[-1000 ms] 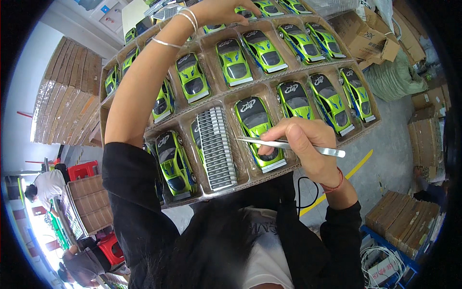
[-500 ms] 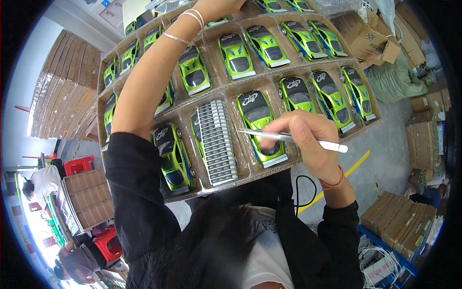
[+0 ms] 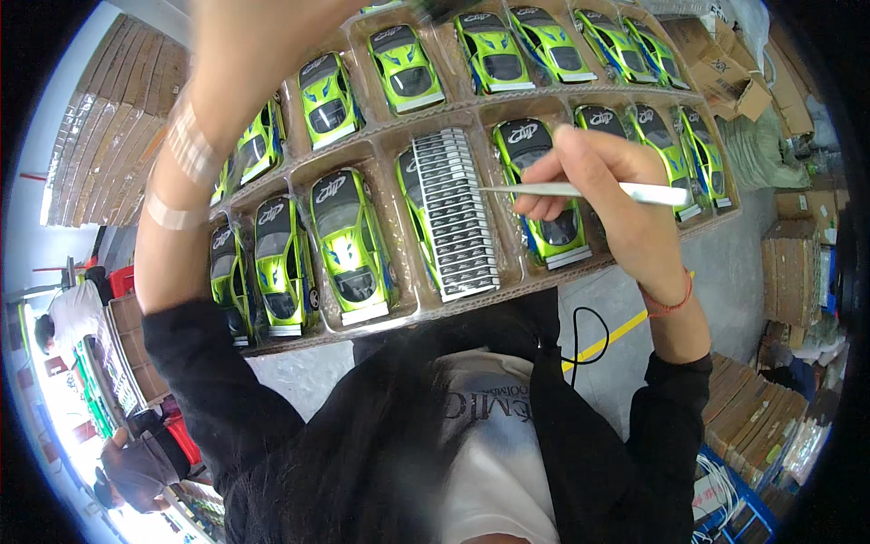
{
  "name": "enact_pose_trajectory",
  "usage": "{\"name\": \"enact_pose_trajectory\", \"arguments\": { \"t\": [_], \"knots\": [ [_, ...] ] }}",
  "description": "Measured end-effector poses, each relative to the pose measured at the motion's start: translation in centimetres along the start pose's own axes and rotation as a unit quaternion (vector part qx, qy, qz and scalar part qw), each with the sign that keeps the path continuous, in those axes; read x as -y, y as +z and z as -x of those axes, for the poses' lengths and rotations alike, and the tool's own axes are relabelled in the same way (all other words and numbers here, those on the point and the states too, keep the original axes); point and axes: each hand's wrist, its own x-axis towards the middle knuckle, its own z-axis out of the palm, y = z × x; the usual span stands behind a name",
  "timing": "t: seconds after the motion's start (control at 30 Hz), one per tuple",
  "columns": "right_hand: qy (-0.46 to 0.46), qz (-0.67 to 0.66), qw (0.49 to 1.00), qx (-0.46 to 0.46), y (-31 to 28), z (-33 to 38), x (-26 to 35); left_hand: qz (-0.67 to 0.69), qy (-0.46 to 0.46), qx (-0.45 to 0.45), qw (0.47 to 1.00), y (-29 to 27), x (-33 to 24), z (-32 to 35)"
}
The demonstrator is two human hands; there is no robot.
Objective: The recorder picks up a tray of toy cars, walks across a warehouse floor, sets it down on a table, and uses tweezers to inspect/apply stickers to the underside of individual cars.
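Note:
My right hand (image 3: 625, 186) pinches a slim pair of silver tweezers (image 3: 669, 194). The tweezers' tip points left, at the right edge of a strip of black-and-white labels (image 3: 458, 222). That strip lies lengthwise over one green toy car (image 3: 412, 204) and hides much of it. Under my right hand sits another green car with a black roof (image 3: 557, 238). At the top edge my left hand (image 3: 290, 23) is blurred and reaches over the far cars; its fingers are cut off or smeared. A dark blurred thing (image 3: 446, 9) shows close by, too unclear to name.
A brown cardboard tray (image 3: 390, 319) with dividers and clear plastic lining holds rows of green cars. Stacked flat cardboard (image 3: 113, 127) stands at left, an opened carton (image 3: 725, 77) at far right. More cardboard stacks (image 3: 757, 417) are at lower right. Two other people work at far left.
The tray has shifted up and right in view. My left arm has swung left and its hand is now blurred. My right hand still holds the tweezers beside the label strip.

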Motion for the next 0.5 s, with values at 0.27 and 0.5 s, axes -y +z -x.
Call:
{"name": "enact_pose_trajectory", "arguments": {
  "t": [0.27,0.5],
  "knots": [
    [0.006,0.030,0.999,-0.012,0.3,-1.6,-0.8,0.204,-0.214,0.030,0.955,-3.1,-6.5,5.5],
    [0.022,0.045,0.999,-0.016,0.3,-1.4,-0.7,0.046,-0.305,0.070,0.949,-2.7,-7.8,4.4]
  ]
}}
